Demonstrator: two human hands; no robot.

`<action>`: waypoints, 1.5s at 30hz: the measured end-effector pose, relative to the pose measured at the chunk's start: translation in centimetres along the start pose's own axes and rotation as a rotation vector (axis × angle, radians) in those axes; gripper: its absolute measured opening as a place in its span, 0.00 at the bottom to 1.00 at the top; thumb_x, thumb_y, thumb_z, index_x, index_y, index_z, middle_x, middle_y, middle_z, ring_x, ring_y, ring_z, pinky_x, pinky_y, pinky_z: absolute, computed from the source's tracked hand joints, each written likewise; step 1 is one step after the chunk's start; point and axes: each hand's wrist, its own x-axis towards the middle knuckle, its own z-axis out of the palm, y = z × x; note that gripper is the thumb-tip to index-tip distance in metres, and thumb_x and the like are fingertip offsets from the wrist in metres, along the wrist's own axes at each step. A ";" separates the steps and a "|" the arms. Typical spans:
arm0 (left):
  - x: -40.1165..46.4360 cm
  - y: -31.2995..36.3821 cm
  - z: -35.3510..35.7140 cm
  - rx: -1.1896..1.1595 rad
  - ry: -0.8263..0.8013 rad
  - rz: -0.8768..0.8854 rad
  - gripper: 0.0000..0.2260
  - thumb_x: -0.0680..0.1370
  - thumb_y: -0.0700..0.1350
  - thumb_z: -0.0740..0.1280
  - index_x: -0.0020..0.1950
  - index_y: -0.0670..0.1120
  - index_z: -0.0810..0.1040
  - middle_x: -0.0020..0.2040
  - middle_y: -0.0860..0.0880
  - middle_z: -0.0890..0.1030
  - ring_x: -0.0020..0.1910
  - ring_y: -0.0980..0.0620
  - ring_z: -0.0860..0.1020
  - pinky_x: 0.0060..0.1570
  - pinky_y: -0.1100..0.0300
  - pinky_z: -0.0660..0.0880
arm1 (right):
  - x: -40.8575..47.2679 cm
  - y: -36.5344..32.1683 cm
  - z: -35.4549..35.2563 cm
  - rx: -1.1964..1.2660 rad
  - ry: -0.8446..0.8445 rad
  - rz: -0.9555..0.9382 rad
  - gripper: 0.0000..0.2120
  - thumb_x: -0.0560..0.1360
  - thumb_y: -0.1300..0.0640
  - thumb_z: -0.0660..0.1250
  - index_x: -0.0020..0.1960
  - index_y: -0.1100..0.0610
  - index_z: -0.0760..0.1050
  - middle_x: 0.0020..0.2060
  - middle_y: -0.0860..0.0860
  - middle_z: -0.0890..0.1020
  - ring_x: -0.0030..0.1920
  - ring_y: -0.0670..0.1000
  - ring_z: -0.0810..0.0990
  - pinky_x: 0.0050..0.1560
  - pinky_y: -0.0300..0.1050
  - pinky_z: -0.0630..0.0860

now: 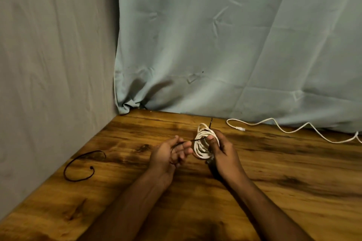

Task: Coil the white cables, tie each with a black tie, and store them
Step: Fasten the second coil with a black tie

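- The right hand (221, 148) grips a coiled white cable (202, 143) just above a wooden table (293, 182), fingers curled round the loops, apparently to keep the bundle from springing apart.
- The left hand (170, 152), palm up with fingers loosely curled, holds one end of a thin black tie (195, 140) that runs across to the coil; the exact pinch is hard to make out. The pose suggests the tie is being drawn round the bundle and is not yet fastened.
- A second black tie (78, 164) lies in an open curl on the table to the left, well apart from the hands, likely kept ready for the next cable.
- A loose white cable (284, 128) trails uncoiled along the table's far right edge, beneath a pale blue cloth backdrop (215, 45).
- A grey cloth (49, 64) hangs to the left.
- No brand, label or writing can be read anywhere.
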 end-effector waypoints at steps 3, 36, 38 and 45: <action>-0.3 0.8 -0.3 -0.150 -0.038 0.055 0.16 0.84 0.46 0.58 0.51 0.37 0.80 0.44 0.39 0.86 0.34 0.46 0.85 0.27 0.63 0.79 | 0.0 0.2 -0.2 -0.029 0.016 0.021 0.13 0.82 0.40 0.62 0.64 0.37 0.79 0.55 0.40 0.87 0.57 0.44 0.85 0.62 0.61 0.80; -0.2 -0.3 -2.1 0.995 -0.038 0.345 0.13 0.71 0.37 0.78 0.54 0.44 0.82 0.40 0.48 0.87 0.40 0.53 0.86 0.44 0.56 0.83 | 0.2 -1.1 -1.7 -0.137 0.253 0.107 0.18 0.86 0.49 0.59 0.75 0.48 0.72 0.60 0.44 0.80 0.51 0.38 0.78 0.49 0.34 0.73; -0.5 -0.2 -2.1 0.864 -0.011 0.365 0.12 0.71 0.35 0.77 0.52 0.41 0.82 0.39 0.45 0.87 0.39 0.49 0.87 0.41 0.54 0.84 | 0.1 -0.9 -1.6 -0.180 0.253 0.095 0.16 0.85 0.46 0.59 0.72 0.43 0.73 0.61 0.44 0.83 0.56 0.45 0.81 0.57 0.47 0.79; -0.4 0.5 -1.6 0.407 0.105 0.499 0.08 0.72 0.34 0.76 0.50 0.39 0.84 0.42 0.42 0.87 0.42 0.44 0.87 0.48 0.47 0.84 | -1.0 -2.0 -1.4 -0.700 0.002 -0.066 0.15 0.85 0.42 0.55 0.70 0.40 0.71 0.53 0.45 0.86 0.49 0.50 0.85 0.47 0.50 0.80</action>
